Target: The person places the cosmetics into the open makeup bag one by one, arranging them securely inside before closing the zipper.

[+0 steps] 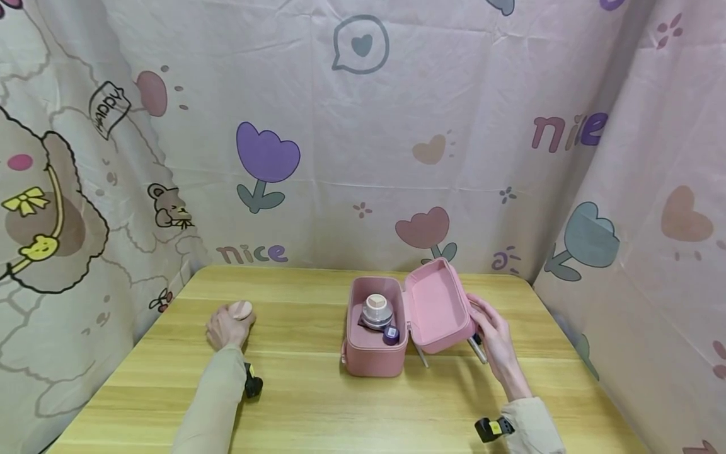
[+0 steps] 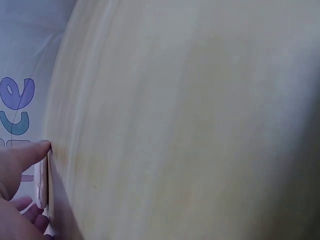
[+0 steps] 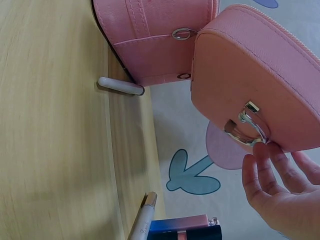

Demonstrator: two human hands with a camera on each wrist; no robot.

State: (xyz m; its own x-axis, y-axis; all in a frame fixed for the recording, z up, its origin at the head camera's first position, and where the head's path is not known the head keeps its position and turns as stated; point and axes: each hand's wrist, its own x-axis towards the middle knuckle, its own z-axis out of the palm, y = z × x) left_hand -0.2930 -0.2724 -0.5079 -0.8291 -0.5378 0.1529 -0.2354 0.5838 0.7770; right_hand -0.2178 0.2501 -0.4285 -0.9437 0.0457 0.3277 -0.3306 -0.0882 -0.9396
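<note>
On the left of the table, my left hand [image 1: 227, 328] pinches a round, flat, pale pink compact-like piece [image 1: 241, 309]. Its edge shows between thumb and fingers in the left wrist view. A pink cosmetic case [image 1: 375, 362] stands in the middle with its lid [image 1: 435, 306] swung out to the right. My right hand [image 1: 493, 331] touches that lid at its outer side, fingertips beside the metal handle [image 3: 252, 125]; the thumb is hidden in the right wrist view. Inside the case are a clear jar with a pale top [image 1: 377, 309] and a small dark purple-capped item [image 1: 391, 335].
A slim pale stick [image 3: 120, 85] lies by the case, partly under the lid. To the right, a white and gold tube [image 3: 144, 217] lies beside a blue-pink tube [image 3: 180, 223] and a dark one. A printed curtain [image 1: 363, 126] hangs behind the wooden table [image 1: 295, 403].
</note>
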